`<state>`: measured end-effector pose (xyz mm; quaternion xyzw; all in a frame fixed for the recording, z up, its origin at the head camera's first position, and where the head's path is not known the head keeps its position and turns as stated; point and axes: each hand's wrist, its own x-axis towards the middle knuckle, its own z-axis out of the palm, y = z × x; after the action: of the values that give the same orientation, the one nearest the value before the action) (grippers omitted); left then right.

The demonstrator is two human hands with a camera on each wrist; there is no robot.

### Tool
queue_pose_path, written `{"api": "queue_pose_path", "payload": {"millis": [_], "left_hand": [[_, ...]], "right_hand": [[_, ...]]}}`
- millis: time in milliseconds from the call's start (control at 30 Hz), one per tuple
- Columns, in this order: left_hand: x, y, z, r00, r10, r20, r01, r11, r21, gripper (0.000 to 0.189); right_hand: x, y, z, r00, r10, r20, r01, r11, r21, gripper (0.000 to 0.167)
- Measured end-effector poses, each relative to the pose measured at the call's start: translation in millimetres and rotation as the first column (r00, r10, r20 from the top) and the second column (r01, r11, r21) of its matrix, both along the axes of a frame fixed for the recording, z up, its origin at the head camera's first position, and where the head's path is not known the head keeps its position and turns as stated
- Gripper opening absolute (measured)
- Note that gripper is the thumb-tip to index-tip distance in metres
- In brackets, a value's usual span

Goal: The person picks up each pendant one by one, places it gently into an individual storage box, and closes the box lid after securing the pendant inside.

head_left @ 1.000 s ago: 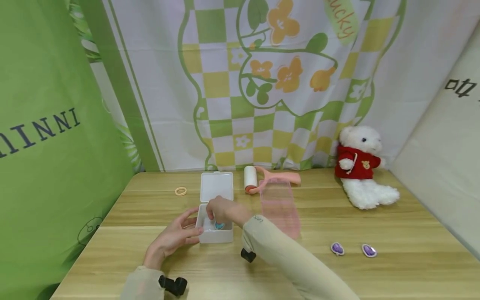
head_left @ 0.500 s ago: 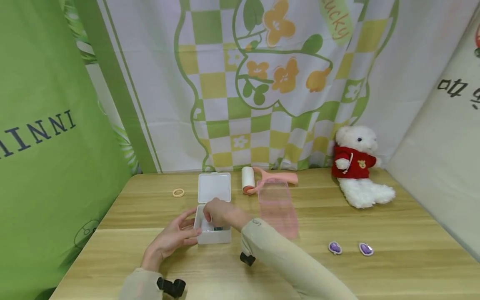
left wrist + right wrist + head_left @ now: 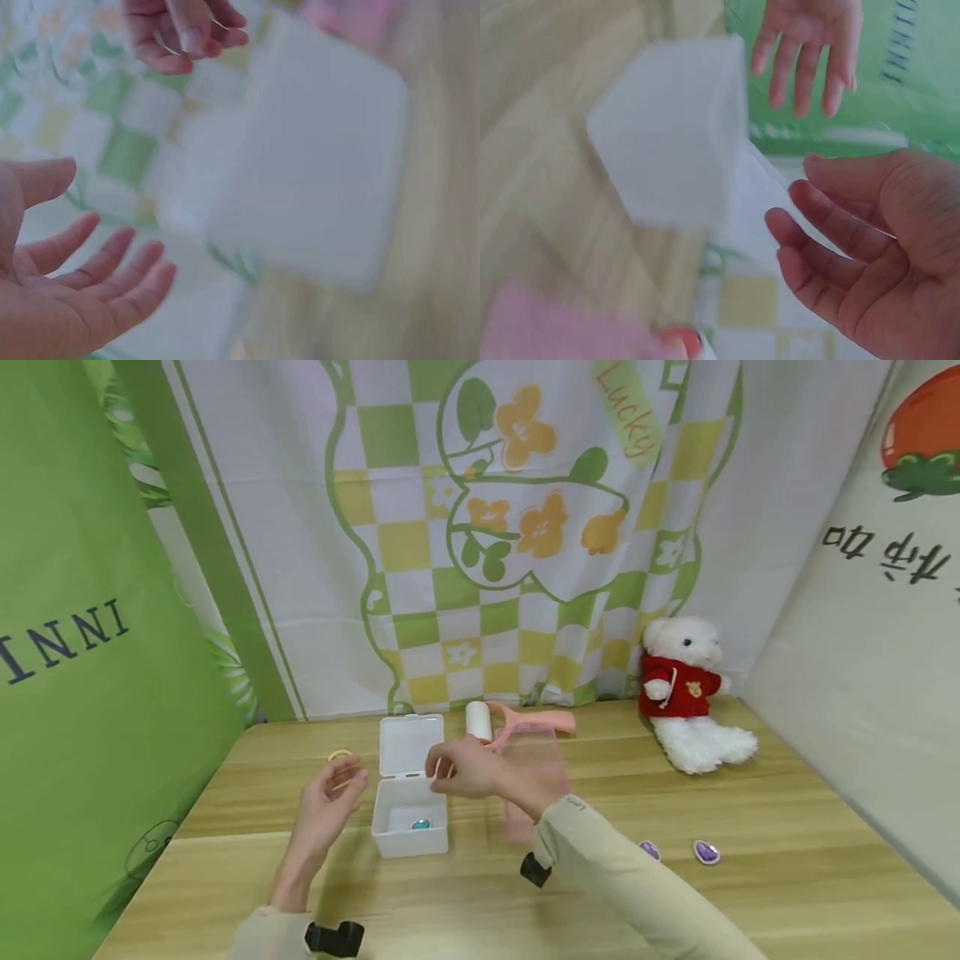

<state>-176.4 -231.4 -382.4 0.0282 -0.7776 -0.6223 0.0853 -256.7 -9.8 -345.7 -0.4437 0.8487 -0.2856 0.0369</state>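
Note:
A white plastic box [image 3: 410, 843] stands on the table with its hinged lid [image 3: 411, 745] tipped back. Inside it lies a blue-green gem [image 3: 421, 824] with a pale rim. Left of the box, in the air, is my left hand [image 3: 322, 806], its fingers apart and relaxed; the left wrist view shows an empty palm. My right hand [image 3: 471, 767] hovers at the box's right rear, fingers loosely bent, and the right wrist view shows nothing between them. Neither hand touches the box. A yellowish ring [image 3: 340, 754] lies behind my left hand, partly covered by it.
A lint roller [image 3: 480, 721] with a pink handle lies at the back beside a pink translucent case [image 3: 528, 747], partly behind my right arm. Two purple gems [image 3: 707, 852] lie at the right, one half hidden by my sleeve. A white plush bear [image 3: 686, 693] sits back right.
My right hand has come up out of the box and moved right. The left hand has let go of the box's side and lifted away leftward. The head view has shifted slightly.

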Motion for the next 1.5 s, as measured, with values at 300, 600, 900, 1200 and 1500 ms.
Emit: {"api": "queue_pose_path", "payload": {"millis": [300, 600, 900, 1200, 1500], "left_hand": [[-2.6, 77.4, 11.1, 0.977, -0.190, -0.095, 0.185, 0.981, -0.054, 0.044], [-13.2, 116.3, -29.6, 0.976, -0.196, 0.092, 0.211, 0.958, -0.194, 0.087], [-18.8, 127.4, -49.8, 0.955, -0.256, 0.153, 0.264, 0.964, -0.033, 0.093], [-26.0, 143.8, -52.5, 0.929, -0.348, 0.124, 0.348, 0.937, 0.020, 0.096], [-27.7, 156.4, -53.7, 0.920, -0.374, 0.116, 0.366, 0.927, 0.088, 0.116]], "right_hand": [[6.1, 80.6, 5.4, 0.972, -0.228, 0.048, 0.232, 0.926, -0.298, 0.013], [16.8, 158.9, -29.0, 0.929, -0.347, 0.129, 0.370, 0.876, -0.309, 0.009], [31.6, 240.8, -57.7, 0.836, -0.518, 0.183, 0.549, 0.805, -0.227, 0.016], [48.0, 306.7, -86.6, 0.703, -0.656, 0.275, 0.704, 0.698, -0.133, 0.030], [57.6, 337.1, -94.3, 0.688, -0.583, 0.433, 0.668, 0.741, -0.065, 0.042]]}}
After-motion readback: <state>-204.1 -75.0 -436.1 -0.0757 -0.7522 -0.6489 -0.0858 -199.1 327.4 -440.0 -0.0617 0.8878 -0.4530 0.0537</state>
